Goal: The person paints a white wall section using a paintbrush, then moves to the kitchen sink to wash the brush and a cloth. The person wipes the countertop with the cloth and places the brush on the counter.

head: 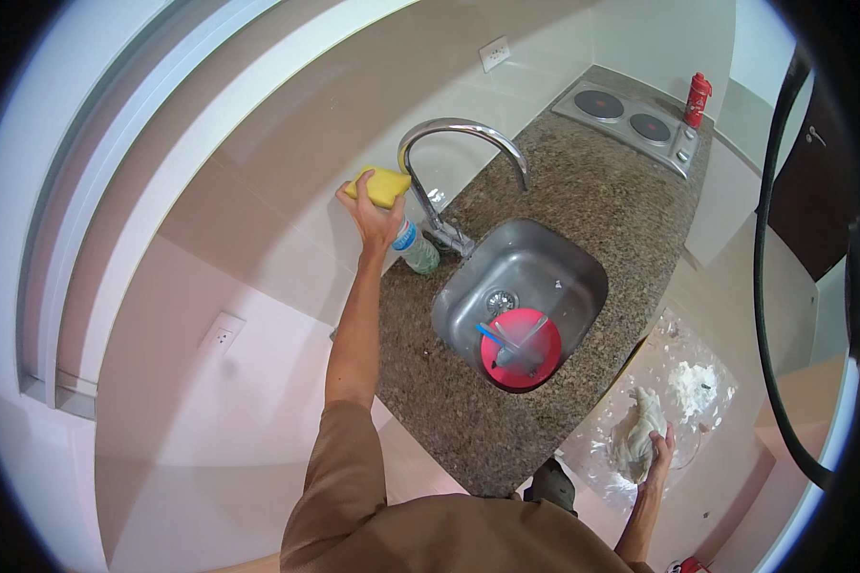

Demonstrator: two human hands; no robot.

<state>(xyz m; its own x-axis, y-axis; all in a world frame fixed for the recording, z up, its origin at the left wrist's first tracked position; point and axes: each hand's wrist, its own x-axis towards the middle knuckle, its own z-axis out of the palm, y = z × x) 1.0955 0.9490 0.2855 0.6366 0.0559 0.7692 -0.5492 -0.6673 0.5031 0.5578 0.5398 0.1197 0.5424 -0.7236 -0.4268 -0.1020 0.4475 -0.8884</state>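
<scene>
My left hand [377, 218] is raised beside the faucet and grips a yellow sponge [380, 188] near the tiled wall. Just below that hand, a clear plastic bottle [420, 252] with a blue label stands on the granite counter. The chrome gooseneck faucet [466, 126] arches over the steel sink [545, 247]. In the sink sits a pink bowl [492, 363] with what look like utensils inside, one with a blue handle [486, 332]. Low on the right, my right hand [661, 451] holds a crumpled off-white cloth [638, 437] beyond the counter's edge.
Below the right hand, a clear plastic sheet [595, 437] covers part of the floor, with white powdery material [694, 387] on it. A two-plate cooktop [625, 122] and a red bottle [696, 100] occupy the counter's far end. A black cable [758, 272] hangs at right.
</scene>
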